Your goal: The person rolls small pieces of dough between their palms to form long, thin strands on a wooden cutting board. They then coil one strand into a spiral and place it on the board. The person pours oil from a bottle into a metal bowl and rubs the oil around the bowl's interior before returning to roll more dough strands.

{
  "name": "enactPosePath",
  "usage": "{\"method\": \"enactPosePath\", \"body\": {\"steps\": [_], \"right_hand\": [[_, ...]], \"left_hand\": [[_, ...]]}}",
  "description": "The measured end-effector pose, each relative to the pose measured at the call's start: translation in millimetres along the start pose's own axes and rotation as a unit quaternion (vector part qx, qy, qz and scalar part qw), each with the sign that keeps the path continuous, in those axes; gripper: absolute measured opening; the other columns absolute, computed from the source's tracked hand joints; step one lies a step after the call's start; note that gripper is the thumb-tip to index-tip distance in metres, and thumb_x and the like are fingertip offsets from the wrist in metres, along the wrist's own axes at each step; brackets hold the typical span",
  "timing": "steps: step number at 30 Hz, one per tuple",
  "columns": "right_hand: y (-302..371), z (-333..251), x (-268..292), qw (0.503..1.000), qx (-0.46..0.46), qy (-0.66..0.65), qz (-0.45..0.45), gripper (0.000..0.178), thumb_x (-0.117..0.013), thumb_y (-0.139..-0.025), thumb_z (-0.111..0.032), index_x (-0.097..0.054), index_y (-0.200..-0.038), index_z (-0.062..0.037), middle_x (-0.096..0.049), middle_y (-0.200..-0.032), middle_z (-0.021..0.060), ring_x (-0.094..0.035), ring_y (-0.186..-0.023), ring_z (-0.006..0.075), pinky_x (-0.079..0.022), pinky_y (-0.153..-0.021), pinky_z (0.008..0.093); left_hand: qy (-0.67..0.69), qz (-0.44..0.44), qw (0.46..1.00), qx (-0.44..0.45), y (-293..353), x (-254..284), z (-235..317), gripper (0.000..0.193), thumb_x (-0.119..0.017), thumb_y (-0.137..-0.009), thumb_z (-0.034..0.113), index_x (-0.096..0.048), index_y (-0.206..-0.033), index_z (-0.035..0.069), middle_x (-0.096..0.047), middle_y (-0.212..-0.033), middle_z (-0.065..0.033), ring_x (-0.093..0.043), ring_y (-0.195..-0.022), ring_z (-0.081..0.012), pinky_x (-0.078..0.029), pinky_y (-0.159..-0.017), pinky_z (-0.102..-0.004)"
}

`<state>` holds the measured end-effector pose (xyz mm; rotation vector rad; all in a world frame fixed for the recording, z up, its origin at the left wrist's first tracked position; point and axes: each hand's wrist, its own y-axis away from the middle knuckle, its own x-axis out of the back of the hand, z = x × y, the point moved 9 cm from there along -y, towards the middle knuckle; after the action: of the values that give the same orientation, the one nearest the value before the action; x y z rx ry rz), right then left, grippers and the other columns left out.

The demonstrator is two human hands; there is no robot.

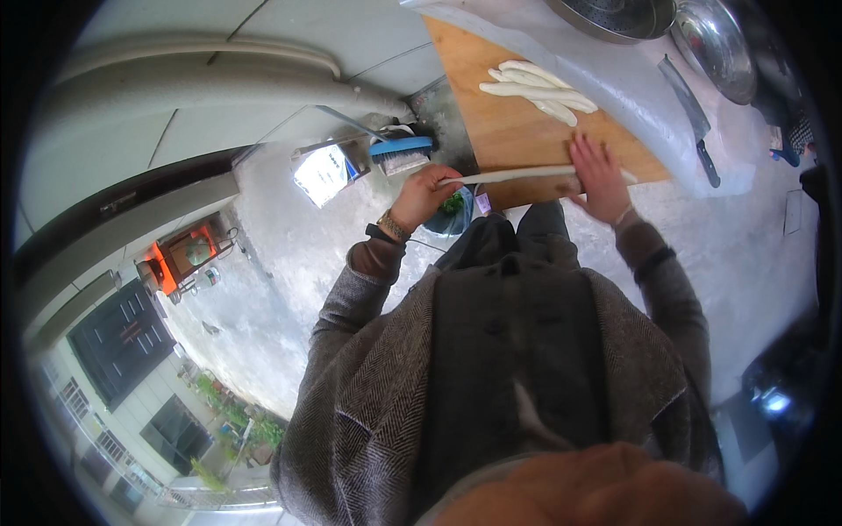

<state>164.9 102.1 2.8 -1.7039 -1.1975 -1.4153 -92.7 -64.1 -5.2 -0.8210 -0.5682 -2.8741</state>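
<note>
A long, thin rope of white dough (517, 174) stretches between my two hands along the near edge of a wooden board (478, 70). My left hand (423, 197) pinches its left end, out past the board's edge. Flat on the dough's right part lies my right hand (601, 180), fingers stretched out and pressing it to the board. A short tip of dough shows beyond that hand. Farther back on the board rests a small pile of several dough strips (539, 88).
Right of the board, clear plastic sheeting (614, 96) covers the table. On it lie a cleaver (688, 110), a metal steamer pan (614, 17) and a shiny metal lid (715, 48). Below the board's left side stand a bucket with greens (449, 215) and a blue-backed brush (401, 147).
</note>
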Motion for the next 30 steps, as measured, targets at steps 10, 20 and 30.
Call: {"method": "enactPosePath", "body": {"steps": [10,20,30], "right_hand": [[22.9,-5.7,-10.4,0.996,-0.039,0.006,-0.075,0.092,-0.059,-0.088,-0.055,-0.024,-0.153,0.0003,-0.023,-0.161,0.0172,-0.021,-0.149,0.0323,-0.016,-0.119,0.053],[11.8,20.3,6.3,0.984,-0.117,0.029,0.13,0.09,-0.06,-0.089,-0.053,-0.024,-0.154,-0.0025,-0.025,-0.16,0.018,-0.021,-0.149,0.0333,-0.012,-0.115,0.0618],[53.2,-15.0,24.3,0.948,-0.058,-0.25,0.19,0.023,-0.073,-0.083,-0.01,-0.067,-0.105,-0.0068,-0.067,-0.099,0.0126,-0.064,-0.094,0.0335,-0.053,-0.081,0.0398]], "left_hand": [[-0.013,0.038,0.999,-0.01,6.1,16.2,9.6,0.02,-0.073,-0.088,0.015,-0.068,-0.104,0.004,-0.068,-0.098,-0.0103,-0.066,-0.087,-0.0228,-0.053,-0.074,-0.0299],[-0.126,0.121,0.979,-0.108,18.5,40.5,52.0,0.019,-0.073,-0.084,0.015,-0.067,-0.099,0.006,-0.062,-0.091,-0.0125,-0.062,-0.089,-0.0343,-0.051,-0.075,-0.04],[-0.292,0.272,0.878,-0.265,22.5,96.0,192.5,0.027,-0.074,-0.077,0.005,-0.072,-0.103,0.011,-0.058,-0.098,-0.0076,-0.056,-0.093,-0.0275,-0.045,-0.077,-0.0315]]}}
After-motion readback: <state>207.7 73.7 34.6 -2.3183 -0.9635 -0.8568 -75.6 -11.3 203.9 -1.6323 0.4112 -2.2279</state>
